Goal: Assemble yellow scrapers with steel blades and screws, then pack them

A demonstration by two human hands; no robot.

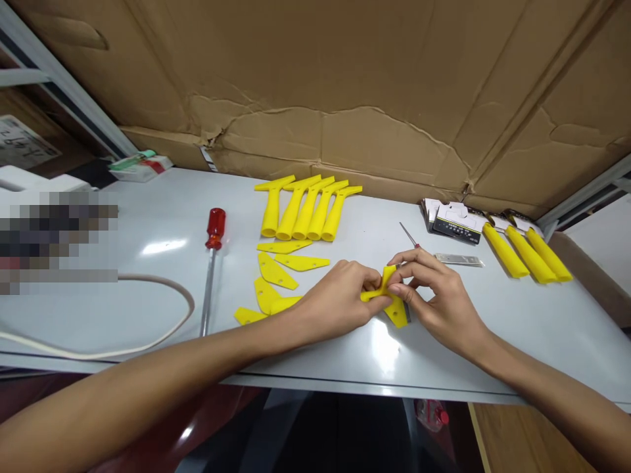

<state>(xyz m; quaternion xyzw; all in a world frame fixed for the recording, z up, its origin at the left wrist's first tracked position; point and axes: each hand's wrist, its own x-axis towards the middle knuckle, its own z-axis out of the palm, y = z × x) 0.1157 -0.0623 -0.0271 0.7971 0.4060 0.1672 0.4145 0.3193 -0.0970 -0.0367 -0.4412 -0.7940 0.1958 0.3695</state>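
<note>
My left hand (345, 295) is closed around the handle of a yellow plastic scraper (397, 311), just above the table. Fingers and thumb of my right hand (436, 289) pinch the scraper's wide head, where a thin dark metal blade (407, 313) runs along the outer edge. My fingers hide part of the joint between head and handle. Left of my left hand lie loose flat yellow plates (277, 270) with holes. Beyond my right hand are a small thin screwdriver (409, 234) and a flat clear packet of blades (459, 260).
Several yellow handles with angled heads (306, 213) lie in a row at the back. Three yellow tubes (530, 255) lie at the right beside black-and-white packaging cards (453, 222). A large red-handled screwdriver (215, 230) and a white cable (190, 305) are at the left. Cardboard (315, 72) stands behind.
</note>
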